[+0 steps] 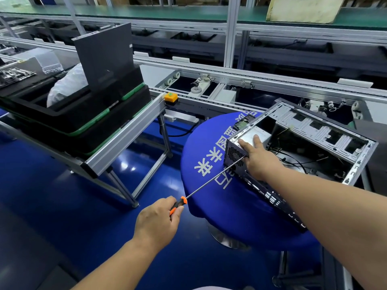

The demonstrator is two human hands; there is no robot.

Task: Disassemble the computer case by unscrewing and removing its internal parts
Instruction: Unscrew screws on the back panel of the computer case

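An open computer case (354, 164) lies on its side on a round blue-covered table (211, 143). A grey power supply box (253, 133) sits in its near left corner, with loose wires (293, 158) behind it. My right hand (259, 158) rests on the case's rear corner, thumb and forefinger spread over the power supply. My left hand (159, 220) grips the orange-and-black handle of a long screwdriver (209, 183). Its thin shaft runs up to the case's rear panel, the tip beside my right hand's fingers.
A metal-framed stand (125, 141) at left carries stacked black trays with green trim (83, 120), a dark panel (104, 57) and a white bag. A conveyor line (230, 80) with an orange button box (170, 97) runs behind. The floor is blue.
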